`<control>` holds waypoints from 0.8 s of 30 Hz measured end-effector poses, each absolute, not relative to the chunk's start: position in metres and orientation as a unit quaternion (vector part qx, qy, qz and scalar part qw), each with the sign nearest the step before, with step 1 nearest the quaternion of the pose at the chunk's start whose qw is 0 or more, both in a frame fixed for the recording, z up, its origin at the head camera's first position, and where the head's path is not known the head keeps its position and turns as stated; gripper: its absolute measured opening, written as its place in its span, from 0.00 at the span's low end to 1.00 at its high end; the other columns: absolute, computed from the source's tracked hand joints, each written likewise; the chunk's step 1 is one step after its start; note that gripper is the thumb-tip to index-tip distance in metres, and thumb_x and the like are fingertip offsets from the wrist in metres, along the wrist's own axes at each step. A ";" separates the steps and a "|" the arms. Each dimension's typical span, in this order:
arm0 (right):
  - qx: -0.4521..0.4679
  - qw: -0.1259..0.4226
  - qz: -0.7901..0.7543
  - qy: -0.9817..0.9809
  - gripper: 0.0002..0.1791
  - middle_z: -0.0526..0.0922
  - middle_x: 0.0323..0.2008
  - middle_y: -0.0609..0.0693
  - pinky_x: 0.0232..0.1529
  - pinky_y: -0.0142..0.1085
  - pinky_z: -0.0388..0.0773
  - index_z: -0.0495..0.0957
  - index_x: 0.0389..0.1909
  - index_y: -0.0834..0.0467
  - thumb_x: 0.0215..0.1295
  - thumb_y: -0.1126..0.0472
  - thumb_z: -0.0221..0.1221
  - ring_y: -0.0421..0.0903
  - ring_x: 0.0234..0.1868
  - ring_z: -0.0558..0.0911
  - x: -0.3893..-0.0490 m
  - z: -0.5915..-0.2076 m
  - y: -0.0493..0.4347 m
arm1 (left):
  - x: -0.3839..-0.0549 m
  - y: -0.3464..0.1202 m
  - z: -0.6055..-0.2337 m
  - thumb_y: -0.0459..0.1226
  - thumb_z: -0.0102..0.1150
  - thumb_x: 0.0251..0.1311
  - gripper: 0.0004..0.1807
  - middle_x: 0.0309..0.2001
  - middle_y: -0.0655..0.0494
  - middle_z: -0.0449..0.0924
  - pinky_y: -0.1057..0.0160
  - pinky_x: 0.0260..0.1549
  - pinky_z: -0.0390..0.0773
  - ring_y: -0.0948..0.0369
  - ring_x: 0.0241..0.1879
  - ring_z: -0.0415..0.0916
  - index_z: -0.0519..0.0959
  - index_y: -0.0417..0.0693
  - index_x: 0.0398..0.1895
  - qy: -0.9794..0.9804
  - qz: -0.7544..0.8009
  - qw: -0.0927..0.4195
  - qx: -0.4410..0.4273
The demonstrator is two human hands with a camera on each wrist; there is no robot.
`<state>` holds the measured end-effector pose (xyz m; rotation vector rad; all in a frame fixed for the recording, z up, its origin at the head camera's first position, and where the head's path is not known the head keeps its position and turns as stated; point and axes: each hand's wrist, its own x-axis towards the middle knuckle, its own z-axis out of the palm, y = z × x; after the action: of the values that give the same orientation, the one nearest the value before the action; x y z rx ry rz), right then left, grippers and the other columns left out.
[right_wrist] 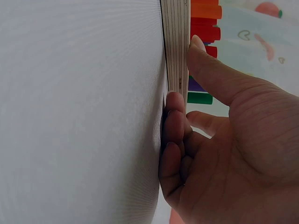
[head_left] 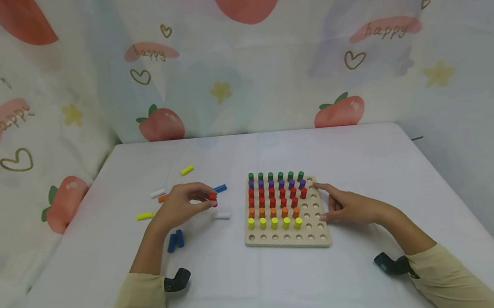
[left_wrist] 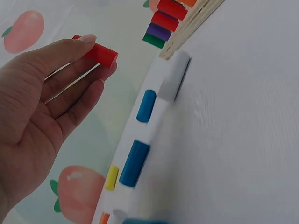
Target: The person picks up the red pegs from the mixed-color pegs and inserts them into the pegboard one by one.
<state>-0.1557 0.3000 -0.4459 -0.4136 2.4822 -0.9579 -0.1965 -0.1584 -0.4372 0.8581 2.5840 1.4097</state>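
Observation:
In the head view my left hand (head_left: 179, 207) pinches a red peg (head_left: 213, 200) between thumb and fingers, above the table left of the wooden pegboard (head_left: 288, 245). The left wrist view shows this red peg (left_wrist: 106, 56) held lengthwise at the fingertips. Upright pegs fill rows on the board: green at the back, then purple, two rows of red, orange, and yellow. Holes show along the front row and the right side. My right hand (head_left: 351, 208) holds the board's right edge; in the right wrist view the thumb lies on top and curled fingers touch the side.
Loose pegs lie left of the board: two blue pegs (head_left: 176, 240) side by side, another blue peg (head_left: 220, 188), a white peg (head_left: 222, 216), a second white peg (head_left: 157, 193), a yellow peg (head_left: 144, 216), another yellow peg (head_left: 187, 170) and a partly hidden orange peg (head_left: 163, 199).

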 end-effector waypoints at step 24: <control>-0.152 0.218 -0.347 0.899 0.51 0.72 0.34 0.51 0.32 0.37 0.68 0.49 0.82 0.55 0.68 0.48 0.69 0.48 0.34 0.71 -0.154 -0.449 0.300 | -0.207 -0.083 -0.432 0.35 0.72 0.64 0.14 0.47 0.61 0.86 0.58 0.51 0.82 0.63 0.45 0.82 0.86 0.44 0.52 0.826 0.443 0.048 0.345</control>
<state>-0.1545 0.3001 -0.4490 -0.4209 2.4906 -0.9614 -0.2066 -0.0828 -0.4318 1.0531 2.5186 1.3514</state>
